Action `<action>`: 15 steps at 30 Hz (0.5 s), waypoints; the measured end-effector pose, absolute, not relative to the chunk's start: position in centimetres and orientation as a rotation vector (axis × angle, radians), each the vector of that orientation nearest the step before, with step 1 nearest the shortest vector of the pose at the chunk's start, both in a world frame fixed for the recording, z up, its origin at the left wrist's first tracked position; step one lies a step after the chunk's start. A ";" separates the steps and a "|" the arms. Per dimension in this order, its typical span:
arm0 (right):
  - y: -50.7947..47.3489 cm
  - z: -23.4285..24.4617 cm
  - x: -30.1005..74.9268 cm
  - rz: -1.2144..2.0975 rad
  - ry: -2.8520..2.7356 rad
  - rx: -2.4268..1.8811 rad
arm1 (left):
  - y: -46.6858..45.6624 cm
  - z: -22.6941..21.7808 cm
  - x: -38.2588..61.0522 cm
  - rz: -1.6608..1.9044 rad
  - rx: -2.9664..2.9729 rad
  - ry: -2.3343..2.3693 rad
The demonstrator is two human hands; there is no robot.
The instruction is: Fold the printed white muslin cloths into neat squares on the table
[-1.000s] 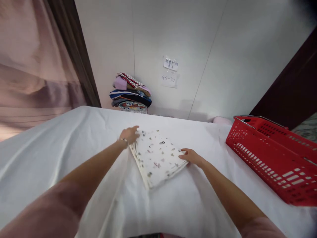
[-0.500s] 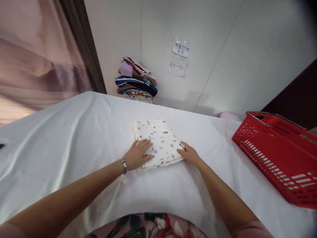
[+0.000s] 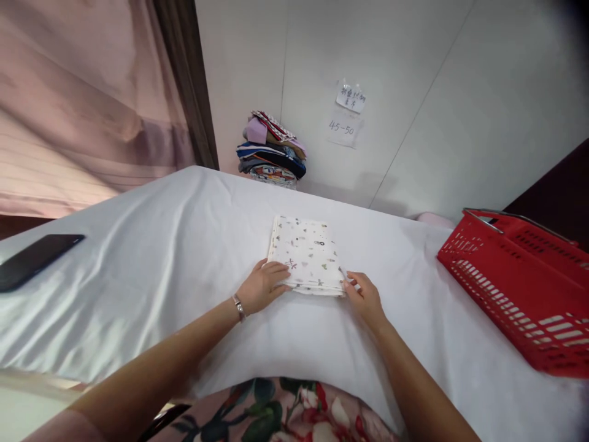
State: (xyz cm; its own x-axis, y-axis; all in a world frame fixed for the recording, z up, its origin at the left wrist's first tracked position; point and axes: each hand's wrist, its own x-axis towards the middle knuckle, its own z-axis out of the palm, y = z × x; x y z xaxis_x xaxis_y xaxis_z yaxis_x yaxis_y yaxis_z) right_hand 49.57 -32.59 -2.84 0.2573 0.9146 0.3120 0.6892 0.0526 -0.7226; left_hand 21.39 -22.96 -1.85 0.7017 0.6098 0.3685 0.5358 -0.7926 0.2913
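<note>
A folded white cloth [image 3: 306, 252] with a small scattered print lies as a neat rectangle on the white-covered table [image 3: 193, 258]. On its front left corner rests my left hand [image 3: 264, 286], open, fingers laid over the top and thumb along the front edge. My right hand [image 3: 365, 298] is at the front right corner, its thumb and fingers closed on the cloth's edge. Part of that grip is hidden by the hand itself. The layers of the fold show along the front edge.
A red plastic basket [image 3: 515, 276] stands on the right, its metal handle folded down. At the far left lies a black phone [image 3: 39, 261]. Behind the table is a stack of folded fabrics [image 3: 273, 150] near the wall, which bears handwritten paper signs [image 3: 347, 116]. A pink curtain [image 3: 92, 92] hangs at left.
My left hand has slid toward the cloth's front left corner. My right hand has closed more on the front right corner. The view has shifted left, showing more of the phone.
</note>
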 end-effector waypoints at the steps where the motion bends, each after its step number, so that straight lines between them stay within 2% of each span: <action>1: -32.7 -2.9 49.6 0.330 -1.522 -1.647 | -23.3 -2.1 21.4 0.716 2.752 0.924; 7: -33.3 -2.9 50.2 0.463 -1.597 -1.582 | -23.6 -3.1 21.3 0.911 2.721 0.919; 15: -33.3 -3.4 50.8 0.580 -1.554 -1.557 | -23.6 -2.4 22.5 0.877 2.771 0.927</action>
State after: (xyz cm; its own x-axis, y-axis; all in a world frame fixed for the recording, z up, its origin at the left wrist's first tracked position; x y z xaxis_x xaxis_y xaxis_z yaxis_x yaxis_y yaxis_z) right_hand 50.75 -33.31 -3.44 0.1245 0.9645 0.2328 0.5758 0.1208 -0.8086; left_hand 22.55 -23.61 -2.39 0.6509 0.5770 0.4933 0.5250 -0.8115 0.2565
